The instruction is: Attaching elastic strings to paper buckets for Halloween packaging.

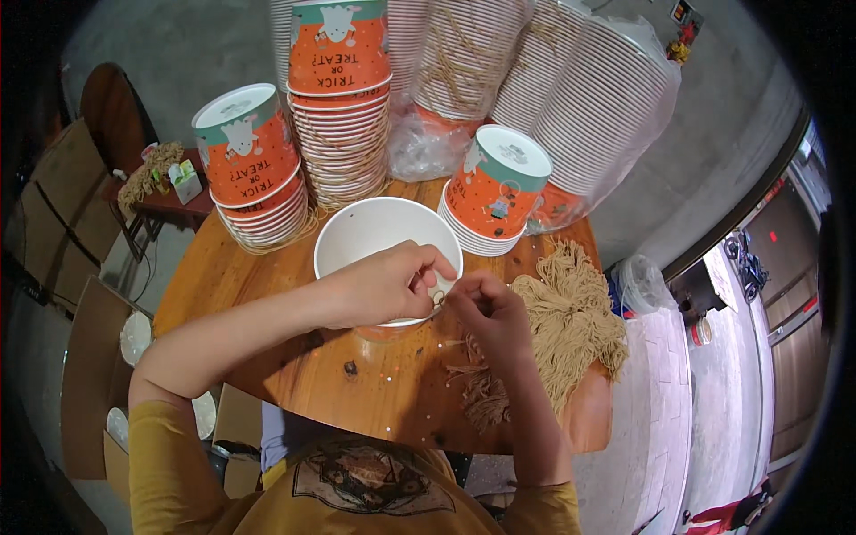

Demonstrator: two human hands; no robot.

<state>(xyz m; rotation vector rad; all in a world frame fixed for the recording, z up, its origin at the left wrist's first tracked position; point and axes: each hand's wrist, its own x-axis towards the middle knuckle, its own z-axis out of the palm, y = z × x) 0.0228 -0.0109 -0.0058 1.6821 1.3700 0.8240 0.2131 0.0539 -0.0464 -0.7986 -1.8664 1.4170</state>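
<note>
Two hands pinch a thin string (438, 300) at a bucket's (361, 234) rim.
The right hand (492, 321) and left hand (383, 283) hold the string with fingertips closed narrow, at the near right edge of the open white bucket on the wooden table (294, 374). A tan string bundle (575, 316) lies to the right; beyond stand upside-down orange tubs (254, 169), then plastic-wrapped stacks (588, 107).

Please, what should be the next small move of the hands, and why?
Perhaps the right hand should gently draw what looks like a small loop snug, while the left hand steadies it: it appears slack between both hands, by the rim of the white tub.
</note>
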